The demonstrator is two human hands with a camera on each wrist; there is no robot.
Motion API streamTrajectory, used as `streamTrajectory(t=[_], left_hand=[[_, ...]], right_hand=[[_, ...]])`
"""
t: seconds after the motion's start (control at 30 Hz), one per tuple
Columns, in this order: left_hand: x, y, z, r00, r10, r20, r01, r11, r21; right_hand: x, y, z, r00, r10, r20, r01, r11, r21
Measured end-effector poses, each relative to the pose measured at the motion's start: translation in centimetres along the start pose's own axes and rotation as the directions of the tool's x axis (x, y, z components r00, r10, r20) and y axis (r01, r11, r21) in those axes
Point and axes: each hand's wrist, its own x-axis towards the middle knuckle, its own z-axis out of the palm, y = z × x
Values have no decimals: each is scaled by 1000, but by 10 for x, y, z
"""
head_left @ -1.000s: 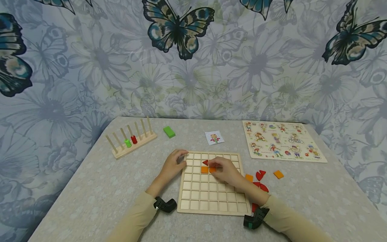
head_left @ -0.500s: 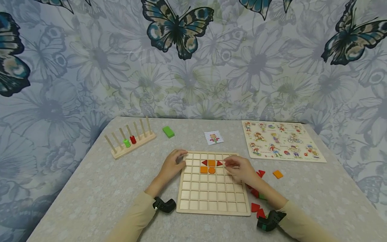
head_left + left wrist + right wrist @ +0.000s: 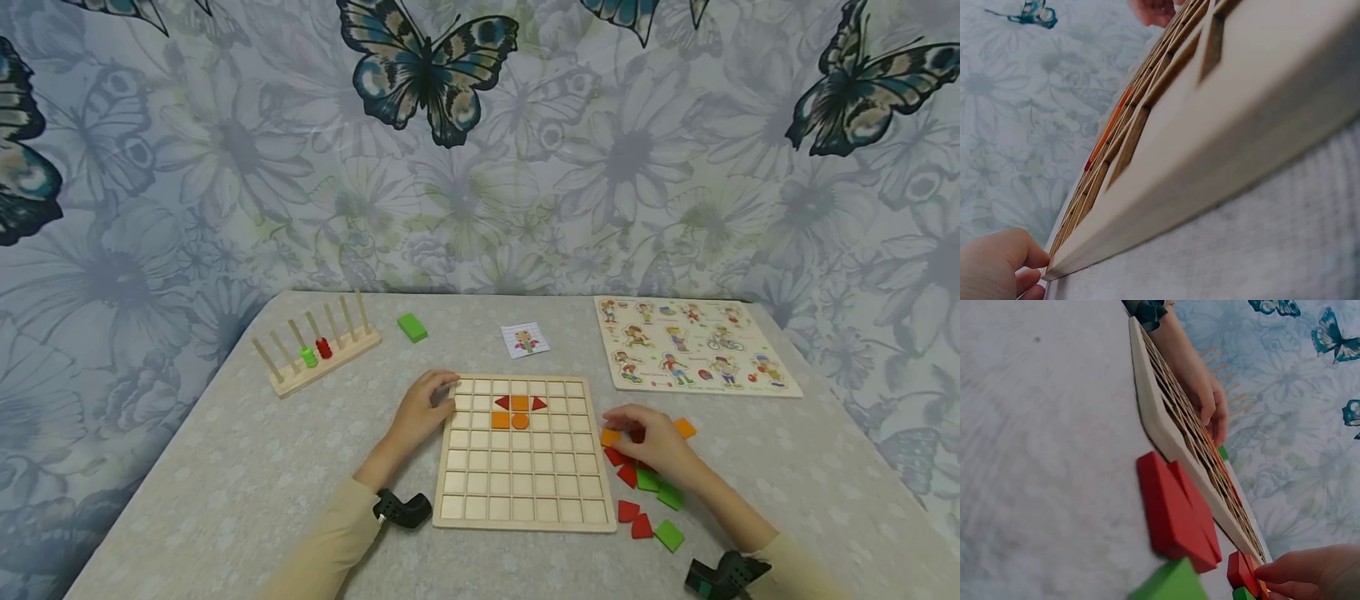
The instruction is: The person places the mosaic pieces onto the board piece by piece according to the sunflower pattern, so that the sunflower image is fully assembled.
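Right hand (image 3: pixel 654 440) had moved right of the board (image 3: pixel 523 483), to loose pieces (image 3: pixel 627 476).
Its fingers (image 3: pixel 621 412) were bent, hold unclear; left hand (image 3: pixel 418 412) pinched the board's far-left corner.

The left forearm (image 3: pixel 382 462) and right forearm (image 3: pixel 731 504) angle forward and inward. The left hand (image 3: pixel 418 408) holds thumb apart from fingers; the right hand (image 3: pixel 658 437) directs its fingers leftward.

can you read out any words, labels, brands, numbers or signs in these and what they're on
No word, number, brand or sign can be read in any view.
Picture board: any lettering among its figures is too small to read.
Small card: any print around its picture is too small to read.
Grid board and loose coloured pieces: no lettering visible.
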Motion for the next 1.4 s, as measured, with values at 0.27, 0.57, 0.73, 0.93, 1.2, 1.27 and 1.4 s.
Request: streamTrajectory(t=[0.27, 0.57, 0.73, 0.93, 1.2, 1.27, 1.4], left_hand=[[0, 0, 1, 1000, -12, 5, 12, 1000, -10], [-1, 1, 0, 1000, -14, 10, 14, 1000, -15], [-1, 2, -1, 1000, 1, 7, -1, 1000, -16], [0, 1, -1, 1000, 2, 6, -1, 1000, -13], [-1, 3, -3, 1000, -8, 15, 8, 1000, -15], [-1, 4, -3, 1000, -6, 16, 6, 1000, -22], [-1, 5, -3, 1000, -12, 15, 12, 999, -30]], right_hand=[[-4, 2, 3, 1000, -6, -10, 6, 1000, -24], [-6, -2, 12, 995, -67, -73, 62, 995, -79], [-5, -1, 13, 995, -62, -79, 55, 994, -92], [-4, 3, 9, 994, -60, -87, 50, 993, -111], [-3, 7, 6, 998, -20, -54, 16, 997, -77], [-2, 6, 5, 999, -3, -54, 0, 998, -62], [1, 2, 6, 998, 5, -62, -8, 998, -54]])
